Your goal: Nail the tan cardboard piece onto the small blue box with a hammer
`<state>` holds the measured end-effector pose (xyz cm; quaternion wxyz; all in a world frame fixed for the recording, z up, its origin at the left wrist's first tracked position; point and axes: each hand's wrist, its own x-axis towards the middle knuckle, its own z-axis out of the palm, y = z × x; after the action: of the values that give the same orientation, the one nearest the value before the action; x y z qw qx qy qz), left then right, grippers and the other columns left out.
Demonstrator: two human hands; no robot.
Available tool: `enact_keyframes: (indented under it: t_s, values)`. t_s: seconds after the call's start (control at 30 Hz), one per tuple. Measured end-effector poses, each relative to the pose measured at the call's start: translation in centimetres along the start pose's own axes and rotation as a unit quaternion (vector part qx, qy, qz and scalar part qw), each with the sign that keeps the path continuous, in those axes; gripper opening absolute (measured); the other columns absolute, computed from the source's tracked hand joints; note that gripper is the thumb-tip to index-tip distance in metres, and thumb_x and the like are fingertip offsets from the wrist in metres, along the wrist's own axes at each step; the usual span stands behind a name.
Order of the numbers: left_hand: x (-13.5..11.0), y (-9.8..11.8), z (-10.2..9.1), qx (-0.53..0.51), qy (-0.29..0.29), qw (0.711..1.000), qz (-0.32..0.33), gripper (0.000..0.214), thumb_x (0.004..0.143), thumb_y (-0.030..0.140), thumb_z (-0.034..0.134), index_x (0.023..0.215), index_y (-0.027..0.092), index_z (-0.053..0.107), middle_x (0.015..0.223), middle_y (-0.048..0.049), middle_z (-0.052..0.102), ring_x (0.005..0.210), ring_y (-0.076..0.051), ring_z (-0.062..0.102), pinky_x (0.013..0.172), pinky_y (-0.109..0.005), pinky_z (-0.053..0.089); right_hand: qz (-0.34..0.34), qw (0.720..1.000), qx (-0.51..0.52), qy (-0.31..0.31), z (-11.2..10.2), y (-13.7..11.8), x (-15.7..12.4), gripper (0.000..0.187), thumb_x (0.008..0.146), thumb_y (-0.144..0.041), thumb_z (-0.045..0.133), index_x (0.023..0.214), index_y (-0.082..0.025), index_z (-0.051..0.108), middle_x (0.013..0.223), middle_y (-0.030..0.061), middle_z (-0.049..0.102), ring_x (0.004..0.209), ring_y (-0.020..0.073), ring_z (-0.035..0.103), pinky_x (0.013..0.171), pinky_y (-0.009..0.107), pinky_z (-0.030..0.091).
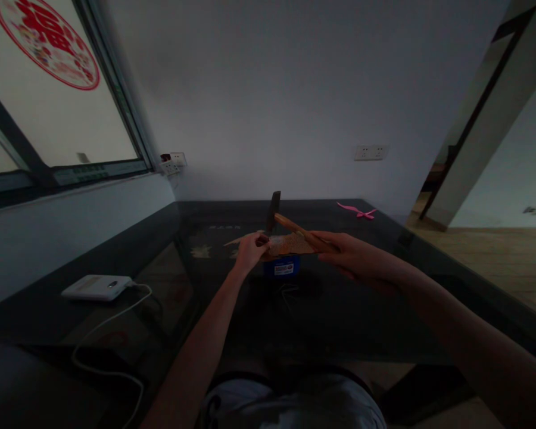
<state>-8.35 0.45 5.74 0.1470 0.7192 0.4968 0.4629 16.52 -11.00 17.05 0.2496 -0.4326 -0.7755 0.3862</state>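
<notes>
My right hand [355, 257] is closed round the wooden handle of a hammer [280, 219], whose dark head stands raised above a thin wooden board [286, 244]. My left hand [250, 250] is pinched at the board's left part, right under the hammer head; what its fingertips hold is too small to make out. The board rests on a blue box [282, 266] with a white label, on the dark glass table [321, 310].
A white device [97, 286] with a white cable [111, 333] lies at the table's left. A pink ribbon-like piece [357, 210] lies at the far right corner. A window is at the left, wall sockets [371, 152] behind, an open doorway at the right.
</notes>
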Motion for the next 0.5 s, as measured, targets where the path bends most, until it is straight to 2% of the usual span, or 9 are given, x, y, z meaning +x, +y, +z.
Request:
enact_keyframes:
  t_s: [0.17,0.33,0.5]
  values:
    - [0.06,-0.10,-0.01,0.011,-0.007,1.000,0.009,0.005,0.073,0.019,0.064,0.076,0.015,0.065,0.076,-0.0055,0.070,0.072,-0.017,0.066,0.066,-0.027,0.051,-0.031,0.999,0.029,-0.019,0.17,0.81,0.05,0.065,0.078,-0.009,0.057,0.139,-0.024,0.041,0.058,-0.0051,0.053,0.031,0.0035,0.044,0.024,0.013,0.034]
    - [0.12,-0.14,0.03,0.003,-0.001,1.000,0.006,0.004,0.073,0.018,0.064,0.075,0.014,0.065,0.075,-0.0054,0.069,0.072,-0.017,0.066,0.067,-0.027,0.051,0.001,1.000,0.011,-0.002,0.18,0.73,-0.11,0.061,0.081,-0.012,0.054,0.139,-0.022,0.039,0.056,-0.0059,0.050,0.031,0.0036,0.042,0.026,0.014,0.035]
    - [0.09,0.17,-0.12,0.004,-0.014,1.000,-0.007,0.005,0.073,0.018,0.064,0.075,0.014,0.065,0.076,-0.0056,0.070,0.071,-0.016,0.065,0.066,-0.026,0.051,0.039,0.998,-0.041,-0.027,0.45,-0.05,-0.28,0.068,0.082,-0.011,0.051,0.145,-0.020,0.027,0.059,-0.0059,0.047,0.033,0.0041,0.043,0.027,0.015,0.037]
